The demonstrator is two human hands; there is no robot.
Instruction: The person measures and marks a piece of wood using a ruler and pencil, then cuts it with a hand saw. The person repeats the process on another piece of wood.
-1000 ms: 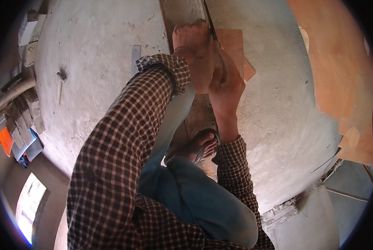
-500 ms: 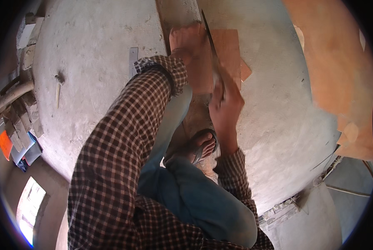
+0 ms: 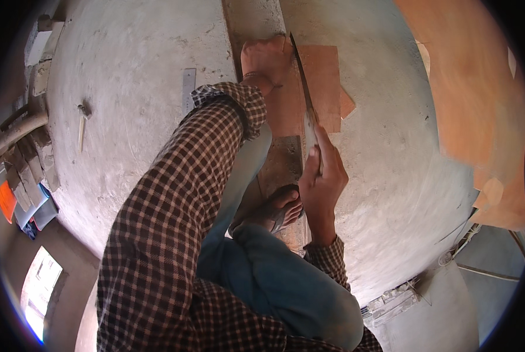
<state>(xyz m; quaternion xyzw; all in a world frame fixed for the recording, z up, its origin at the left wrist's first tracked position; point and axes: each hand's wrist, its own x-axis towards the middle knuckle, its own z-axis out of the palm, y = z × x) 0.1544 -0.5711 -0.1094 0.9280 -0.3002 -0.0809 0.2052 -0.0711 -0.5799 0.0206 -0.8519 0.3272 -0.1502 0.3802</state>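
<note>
A thin reddish-brown wooden board (image 3: 321,88) lies across a long timber (image 3: 253,17) in front of me. My left hand (image 3: 266,58) bears down on the board's left part, its fingers curled at the far end and partly hidden. My right hand (image 3: 326,176) is closed round the handle of a handsaw (image 3: 303,79). The dark, narrow blade points away from me and crosses the board just right of my left hand. How deep the teeth sit in the board I cannot tell.
Under the board's right edge pokes a small offcut (image 3: 347,104). A metal ruler (image 3: 189,88) lies left of the timber, and a hammer (image 3: 82,126) farther left. Large orange-brown sheets (image 3: 468,76) cover the right side. My sandalled foot (image 3: 283,208) is near the timber.
My right hand has drawn the handsaw back toward me, so its tip sits lower in view. My left hand stays on the board; the view has shifted slightly.
</note>
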